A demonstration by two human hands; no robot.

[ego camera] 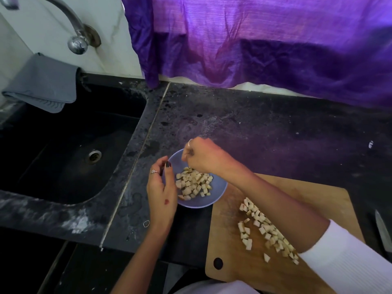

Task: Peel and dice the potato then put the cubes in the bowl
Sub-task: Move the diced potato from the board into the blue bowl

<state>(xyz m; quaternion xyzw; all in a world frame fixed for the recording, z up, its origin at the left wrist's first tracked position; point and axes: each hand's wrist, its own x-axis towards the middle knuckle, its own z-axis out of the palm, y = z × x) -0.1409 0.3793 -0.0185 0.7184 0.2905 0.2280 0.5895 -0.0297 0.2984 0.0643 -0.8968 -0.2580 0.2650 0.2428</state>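
1. A small round pale-blue bowl [218, 188] sits on the dark speckled stone countertop [275, 134], touching the far-left corner of a light wooden cutting board [318, 194] that has a hanging hole in its near-left corner.
2. A heap of pale diced potato cubes [194, 183] already lies inside the bowl, mostly in its near half.
3. More loose potato cubes [263, 228] are strewn in a band across the middle of the board, running from its centre towards the near right, partly under the white ribbed sleeve [350, 257].
4. The right hand [203, 155] hangs over the far part of the bowl, its fingers curled downward into a loose bunch; whether any cubes are inside the curl cannot be told. A ring shows on one finger.
5. The left hand [162, 192] rests against the left rim of the bowl, fingers fairly straight and relaxed, with a dark-painted nail at the rim and a ring on one finger; it does not wrap round the bowl.
6. A steel knife blade [382, 230] lies on the counter at the right edge, just beside the board.
7. A black sink [63, 155] with a round drain sits to the left, a folded grey cloth [42, 83] on its far edge under a chrome tap [77, 42].
8. A purple curtain [265, 39] hangs along the far wall.
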